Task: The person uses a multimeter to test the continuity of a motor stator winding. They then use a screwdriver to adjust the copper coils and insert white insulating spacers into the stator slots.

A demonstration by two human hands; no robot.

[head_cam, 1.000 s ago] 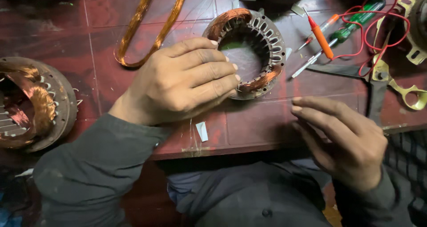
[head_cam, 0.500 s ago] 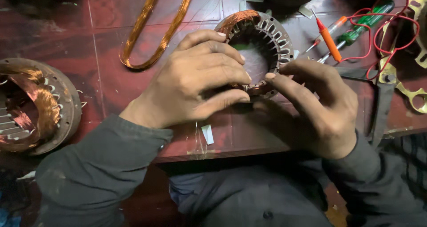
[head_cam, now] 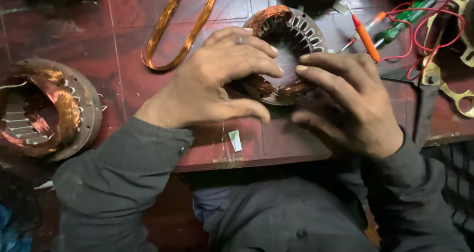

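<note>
At the near edge of the red table (head_cam: 89, 39) a small white paper slip (head_cam: 235, 140) is seen. Just beyond, the left hand (head_cam: 212, 84) and right hand (head_cam: 345, 101) are curled around a slotted stator ring (head_cam: 289, 32) with copper winding, grasped from both sides. A second wound stator (head_cam: 47, 108) lies left; a copper coil loop (head_cam: 175, 27) and an orange screwdriver (head_cam: 364, 33) lie farther back.

Bare red tabletop (head_cam: 128, 44) left of stator (head_cam: 296, 29) – copper coil (head_cam: 180, 29) above, screwdrivers (head_cam: 368, 32) crowding right
</note>
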